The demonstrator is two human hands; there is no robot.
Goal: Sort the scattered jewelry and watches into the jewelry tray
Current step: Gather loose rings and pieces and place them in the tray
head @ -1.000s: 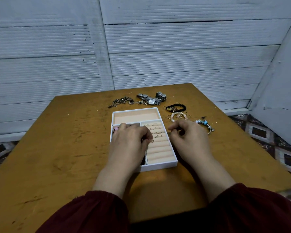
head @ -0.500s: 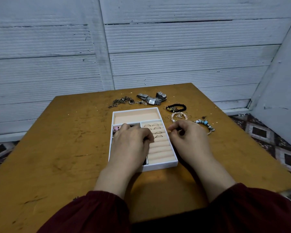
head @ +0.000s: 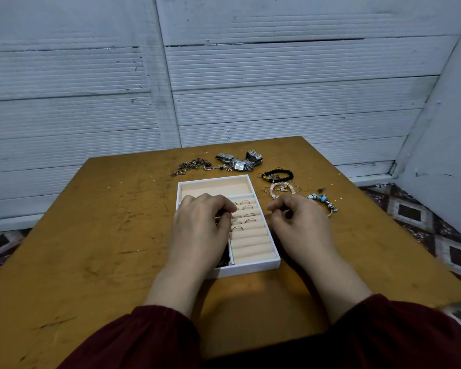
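Fingers (head: 222, 206) of the left hand (head: 200, 227) curl downward, thumb and forefinger tips drawn together over the jewelry tray (head: 276, 261), about where its left compartment meets the ring rolls. Whether a ring sits in that pinch cannot be made out. The right hand (head: 302, 225) is curled much the same way, its thumb and forefinger nearly meeting just off the tray's rim at three o'clock. Anything they hold is too small or too hidden to tell.

The left palm covers most of the tray's left side, and only a dark sliver of its contents shows toward six o'clock. Rings (head: 246, 209) stand in the upper rolls.

Both forearms come in from six o'clock with the backs of the hands up. The dark red sleeves (head: 133, 339) are cut off by the bottom edge.

The other pieces lie on the table (head: 91, 235), placed here from the tray:
- The watches (head: 238, 164) lie at twelve o'clock.
- A chain (head: 192, 166) lies at eleven.
- A black bead bracelet (head: 277, 174) and a pink bead bracelet (head: 280, 189) lie at one, with thin hoops around them.
- A blue charm bracelet (head: 322, 201) lies at two — just past the right knuckles.
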